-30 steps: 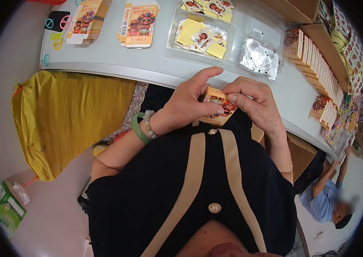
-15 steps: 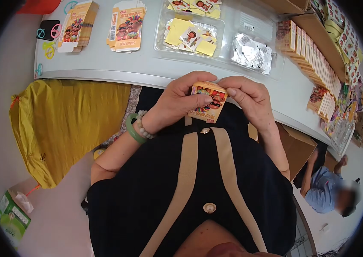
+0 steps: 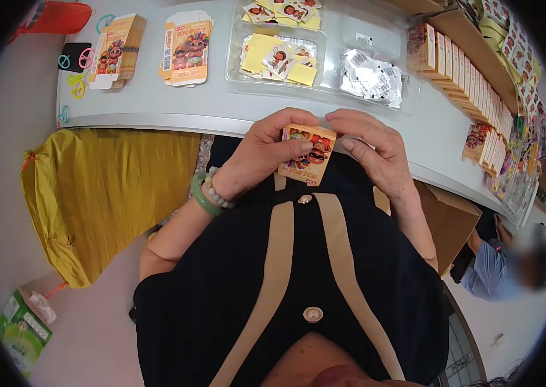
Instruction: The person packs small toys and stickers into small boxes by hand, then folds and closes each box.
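Note:
My left hand (image 3: 261, 149), with a green bangle and a beaded bracelet at its wrist, grips a small orange cardboard box (image 3: 308, 166) in front of my chest. The thumb presses on the printed cartoon face; the other fingers are partly hidden behind the box. My right hand (image 3: 377, 153) is just right of the box, its thumb and curved fingers apart, with nothing visible between them. Beyond the hands, on the table (image 3: 221, 109), lie a stack of flat cartons (image 3: 186, 55) and a clear tray (image 3: 279, 84) of picture cards and yellow paper pieces.
White sachets (image 3: 373, 77) fill the tray's right section. Rows of orange boxes (image 3: 457, 74) line the table's right side, beside sticker sheets (image 3: 523, 55). Another carton stack (image 3: 118, 55) stands at left. A yellow cloth bag (image 3: 112, 200) hangs below the table edge. A person (image 3: 495, 267) is at lower right.
My right thumb and fingers have come away from the box's upper right corner and spread apart. My left hand still holds the box. The person at lower right has shifted.

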